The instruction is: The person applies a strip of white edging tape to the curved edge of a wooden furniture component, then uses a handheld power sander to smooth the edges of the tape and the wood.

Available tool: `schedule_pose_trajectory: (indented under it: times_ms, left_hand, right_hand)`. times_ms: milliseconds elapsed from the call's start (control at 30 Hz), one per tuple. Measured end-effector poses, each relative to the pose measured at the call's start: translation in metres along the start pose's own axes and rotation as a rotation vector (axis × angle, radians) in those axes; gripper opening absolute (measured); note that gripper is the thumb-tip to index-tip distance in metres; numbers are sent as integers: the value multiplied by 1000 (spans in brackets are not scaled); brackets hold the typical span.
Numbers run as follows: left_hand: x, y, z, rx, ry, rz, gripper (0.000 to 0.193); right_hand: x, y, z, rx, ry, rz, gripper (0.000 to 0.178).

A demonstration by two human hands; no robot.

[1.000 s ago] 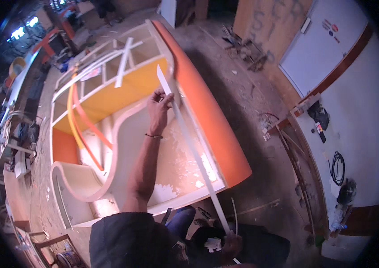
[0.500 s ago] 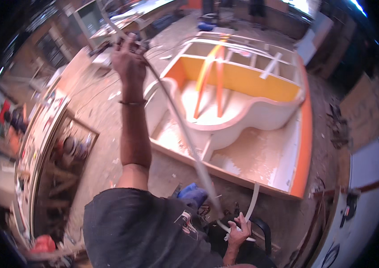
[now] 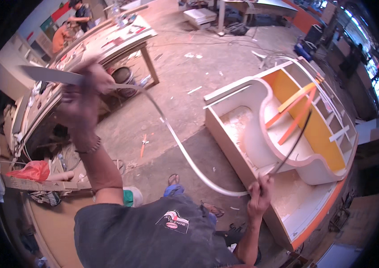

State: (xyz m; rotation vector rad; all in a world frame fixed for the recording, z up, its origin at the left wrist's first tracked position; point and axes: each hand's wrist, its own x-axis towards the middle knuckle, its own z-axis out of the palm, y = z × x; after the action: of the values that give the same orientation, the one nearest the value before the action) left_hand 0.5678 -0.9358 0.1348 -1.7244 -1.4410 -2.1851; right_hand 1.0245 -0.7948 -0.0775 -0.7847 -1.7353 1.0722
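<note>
A long, thin, bendy white strip (image 3: 184, 152) hangs in a curve between my two hands. My left hand (image 3: 84, 91), raised at the left and smeared by motion, is closed on it; a flat, wider length sticks out past that hand. Lower down at the right, my right hand (image 3: 260, 195) grips the strip near its other end, in front of the cabinet's near side. A dark, narrow length slants up from my right fingers over the cabinet. Behind stands the large wooden cabinet (image 3: 227, 152), with a wavy white inner wall, a yellow panel and orange edges.
A long workbench (image 3: 147, 32) littered with pieces runs along the left, with a bucket (image 3: 123, 77) beneath. Two people (image 3: 81, 17) are beyond it. Cables and scraps lie on the floor (image 3: 176, 98). A red plastic bag (image 3: 35, 170) sits at lower left.
My view has turned left, so the cabinet now appears farther right. My left hand has swung left and lower with the strip. My right hand has come up, and the strip sags more.
</note>
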Motion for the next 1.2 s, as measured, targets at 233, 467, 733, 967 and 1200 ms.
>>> schedule_pose_trajectory:
  times_ms: [233, 467, 733, 967, 1200]
  left_hand:
    - [-47, -91, -86, -61, -142, -396, 45]
    - [-25, -168, -159, -142, 129, -425, 43]
    - [77, -274, -219, 79, 190, -505, 44]
    - [195, -359, -274, 285, -4, -717, 36]
    - [244, -470, -326, 498, 97, -875, 31]
  right_hand:
    - [100, -52, 294, 428, -210, 35, 75]
    - [152, -81, 485, 600, -462, 223, 78]
    - [242, -36, 616, 657, -648, 273, 66]
    - [345, -4, 722, 683, -818, 182, 64]
    - [468, 56, 815, 557, -1123, -161, 65]
